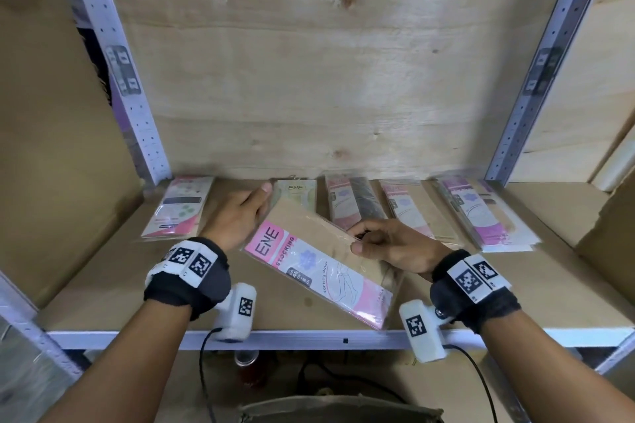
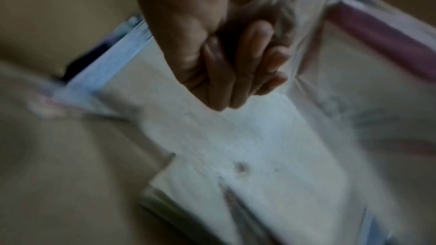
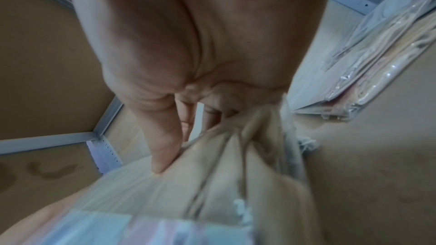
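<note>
I hold a flat stocking packet [image 1: 319,268] tilted above the wooden shelf [image 1: 120,285]; it is clear plastic with a pink "ENE STOCKING" card and beige fabric inside. My right hand [image 1: 360,244] pinches its right long edge, thumb on top and fingers underneath. The right wrist view shows the thumb [image 3: 162,156] pressing on the beige packet [image 3: 235,183]. My left hand [image 1: 261,206] is at the packet's far left corner, thumb raised and fingers hidden beneath it. The blurred left wrist view shows curled fingers [image 2: 250,59] against the clear plastic [image 2: 306,34].
Several more stocking packets lie in a row at the back of the shelf: one at the left [image 1: 182,206], a green-carded one [image 1: 297,192], a dark one [image 1: 354,203] and a stack at the right [image 1: 481,216]. Perforated metal uprights [image 1: 120,79] flank a plywood back wall. A metal rail [image 1: 309,338] edges the front.
</note>
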The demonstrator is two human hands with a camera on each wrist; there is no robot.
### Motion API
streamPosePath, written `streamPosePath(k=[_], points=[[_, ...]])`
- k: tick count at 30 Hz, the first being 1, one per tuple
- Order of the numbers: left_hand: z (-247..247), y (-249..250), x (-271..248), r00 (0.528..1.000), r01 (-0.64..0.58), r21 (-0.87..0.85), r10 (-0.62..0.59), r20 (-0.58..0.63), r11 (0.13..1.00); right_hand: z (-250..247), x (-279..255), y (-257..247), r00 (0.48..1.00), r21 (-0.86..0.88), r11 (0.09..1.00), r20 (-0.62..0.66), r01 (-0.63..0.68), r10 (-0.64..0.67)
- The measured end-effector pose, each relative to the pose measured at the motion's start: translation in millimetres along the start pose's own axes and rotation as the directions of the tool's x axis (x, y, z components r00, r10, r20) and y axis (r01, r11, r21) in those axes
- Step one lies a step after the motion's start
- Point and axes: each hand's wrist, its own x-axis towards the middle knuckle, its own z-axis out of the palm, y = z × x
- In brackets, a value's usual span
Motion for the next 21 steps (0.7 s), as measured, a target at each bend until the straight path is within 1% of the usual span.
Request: streamPosePath(k=[1,2,4,5,6,7,10,11,12,13,14,16,17,18,19,20,21], points=[[0,2,-1,0.996,0.083,-0.155,-0.075,0.052,0.984,1,0,-1,1.0,0.023,1.0,0.003,0.002,-0.002],[0,4,-2,0.985,0.157,-0.269,-0.131,0.111,0.95,2,0,-1,1.0,0.05,0.999,0.004,0.0,-0.001],[1,6,-2,0.967,0.229,-0.361,-0.168,0.191,0.904,4,0,-2,1.0,0.102,0.995,0.003,0.0,0.0],[2,6,-2,0.964,0.242,-0.386,-0.178,0.196,0.89,5,0,-3,1.0,0.122,0.993,0.002,0.002,-0.003],[3,5,-2,0.965,0.253,-0.422,-0.195,0.175,0.871,5,-1,-2,1.0,0.14,0.99,0.001,0.004,-0.004],[2,3,-2,0.963,0.269,-0.482,-0.223,0.151,0.834,4,-1,-2,1.0,0.16,0.987,-0.001,0.004,-0.004],[-3,-5,1,0.945,0.294,-0.706,-0.307,0.114,0.644,4,-2,-1,1.0,0.249,0.968,-0.024,-0.002,0.008],[-4,-6,2,0.94,0.29,-0.747,-0.324,0.106,0.599,4,-2,-2,0.999,0.29,0.957,-0.044,0.005,0.008],[-5,-6,2,0.936,0.293,-0.762,-0.336,0.104,0.578,4,-2,-3,0.998,0.331,0.944,-0.069,0.016,0.007],[-3,-5,1,0.931,0.309,-0.754,-0.345,0.116,0.58,5,-2,-5,0.995,0.367,0.93,-0.101,0.034,0.003],[1,-3,0,0.929,0.331,-0.72,-0.344,0.137,0.609,5,-1,-7,0.991,0.406,0.912,-0.134,0.056,-0.001],[14,2,-5,0.928,0.371,-0.592,-0.303,0.216,0.716,6,1,-12,0.982,0.496,0.864,-0.191,0.089,0.008],[21,5,-9,0.923,0.376,-0.507,-0.267,0.277,0.776,8,2,-14,0.976,0.535,0.839,-0.216,0.104,0.017],[28,6,-13,0.912,0.36,-0.42,-0.219,0.346,0.833,9,3,-15,0.97,0.564,0.817,-0.24,0.117,0.027],[35,7,-18,0.895,0.329,-0.361,-0.166,0.414,0.872,12,5,-16,0.964,0.581,0.804,-0.262,0.125,0.039],[41,8,-22,0.882,0.296,-0.338,-0.12,0.456,0.893,14,7,-16,0.957,0.585,0.801,-0.283,0.128,0.054],[45,9,-25,0.88,0.276,-0.351,-0.088,0.467,0.895,16,8,-16,0.95,0.579,0.806,-0.304,0.127,0.068]])
